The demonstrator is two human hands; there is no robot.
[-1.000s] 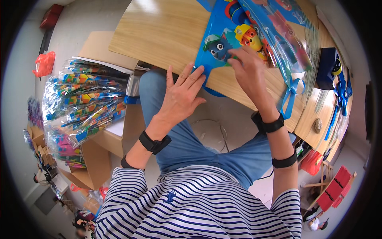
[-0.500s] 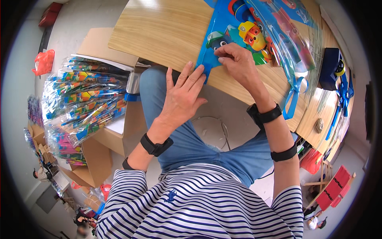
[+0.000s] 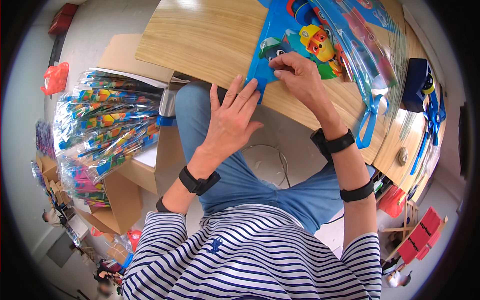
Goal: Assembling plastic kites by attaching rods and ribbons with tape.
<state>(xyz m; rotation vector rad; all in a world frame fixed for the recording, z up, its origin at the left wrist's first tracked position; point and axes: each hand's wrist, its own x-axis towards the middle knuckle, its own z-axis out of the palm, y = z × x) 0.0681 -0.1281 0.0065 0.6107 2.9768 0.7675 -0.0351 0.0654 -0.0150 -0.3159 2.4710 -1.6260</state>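
Observation:
A blue sheet [image 3: 295,41] printed with cartoon dogs lies on the wooden table, its narrow corner reaching the near edge. My left hand [image 3: 232,112] lies with fingers spread, its fingertips at the table edge against that blue corner. Just to the right, my right hand [image 3: 296,75] is closed in a pinch over the sheet, thumb against the curled fingers; whatever it may hold is too small to make out. To the right of the sheet lies a clear plastic sleeve [image 3: 367,60], and a light-blue ribbon [image 3: 370,120] hangs at its near end.
At my left, a cardboard box [image 3: 120,200] stands beside a large pile of colourful items in clear sleeves [image 3: 107,120]. A dark blue tape dispenser [image 3: 416,85], blue ribbons [image 3: 434,117] and a small stone-like lump [image 3: 402,156] rest on the right side of the table [image 3: 200,35].
Both hands keep nearly the same pose and place. The left hand has shifted very slightly to the right along the table edge.

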